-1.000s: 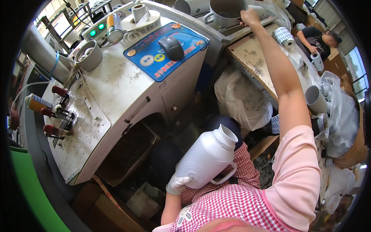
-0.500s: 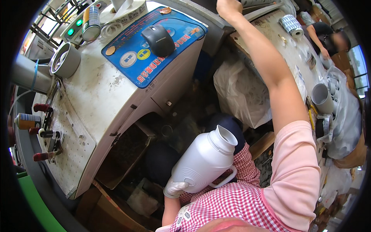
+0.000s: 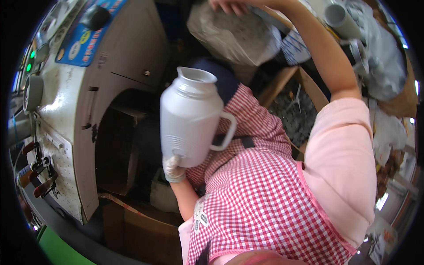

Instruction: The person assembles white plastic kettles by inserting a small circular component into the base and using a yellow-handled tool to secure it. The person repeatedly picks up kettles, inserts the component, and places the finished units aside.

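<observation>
A white plastic jug (image 3: 190, 119) with a flared pouring neck and a side handle (image 3: 228, 132) stands nearly upright over my lap. My left hand (image 3: 173, 169), in a pale glove, grips it low on its body, and part of the fingers is hidden behind it. At the upper edge of the view, my bare right hand (image 3: 232, 6) reaches over a clear plastic bag (image 3: 234, 35). Its fingers hang slightly bent and apart, with nothing visible in them. The picture's edge cuts off part of that hand.
On the left, a white workbench (image 3: 59, 99) carries a blue mat (image 3: 86, 44), a mouse (image 3: 95, 17) and red-handled toggle clamps (image 3: 43, 170). Beside my leg, a cardboard box (image 3: 312, 86) holds many small dark pieces. A grey cup (image 3: 340, 20) stands at the upper right.
My head view has swung right and downward. The jug has come more upright, still in my left hand. My right hand has drawn back from the far bench to above the plastic bag.
</observation>
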### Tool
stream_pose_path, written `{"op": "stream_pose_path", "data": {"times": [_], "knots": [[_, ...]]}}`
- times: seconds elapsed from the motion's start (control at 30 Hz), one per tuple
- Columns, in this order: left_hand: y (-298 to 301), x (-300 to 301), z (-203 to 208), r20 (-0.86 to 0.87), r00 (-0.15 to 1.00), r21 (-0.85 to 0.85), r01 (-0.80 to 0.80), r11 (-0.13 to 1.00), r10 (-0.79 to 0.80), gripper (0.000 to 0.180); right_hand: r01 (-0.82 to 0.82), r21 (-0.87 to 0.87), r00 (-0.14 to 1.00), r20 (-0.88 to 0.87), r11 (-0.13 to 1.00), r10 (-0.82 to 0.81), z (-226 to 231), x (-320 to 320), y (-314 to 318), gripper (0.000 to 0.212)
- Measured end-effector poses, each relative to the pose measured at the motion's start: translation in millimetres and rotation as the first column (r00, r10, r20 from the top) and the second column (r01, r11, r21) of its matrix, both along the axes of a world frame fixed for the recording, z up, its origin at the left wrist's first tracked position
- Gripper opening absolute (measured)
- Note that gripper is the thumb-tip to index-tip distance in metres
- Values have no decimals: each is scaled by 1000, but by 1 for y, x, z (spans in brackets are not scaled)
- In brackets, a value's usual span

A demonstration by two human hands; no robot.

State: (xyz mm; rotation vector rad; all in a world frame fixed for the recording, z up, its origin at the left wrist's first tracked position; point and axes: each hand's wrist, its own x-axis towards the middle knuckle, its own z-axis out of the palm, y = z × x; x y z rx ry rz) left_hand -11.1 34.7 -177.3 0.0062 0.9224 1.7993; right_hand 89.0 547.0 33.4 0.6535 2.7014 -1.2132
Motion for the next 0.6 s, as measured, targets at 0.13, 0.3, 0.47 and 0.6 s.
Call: {"op": "stream_pose_path", "data": {"times": [0.13, 0.3, 0.47, 0.6], "knots": [[-12, 37, 36, 4, 992, 7, -123, 992, 123, 79, 120, -456, 904, 417, 882, 93, -88, 194, -66, 21], [-7, 82, 73, -46, 969, -24, -244, 969, 243, 53, 249, 353, 776, 484, 902, -404, -239, 326, -133, 20], [9, 96, 88, -189, 941, -24, -291, 956, 282, 53, 305, 510, 840, 253, 804, -479, -324, 365, -178, 42], [18, 101, 95, -145, 926, -12, -353, 935, 348, 57, 334, 581, 865, 123, 742, -486, -335, 372, -180, 17]]}}
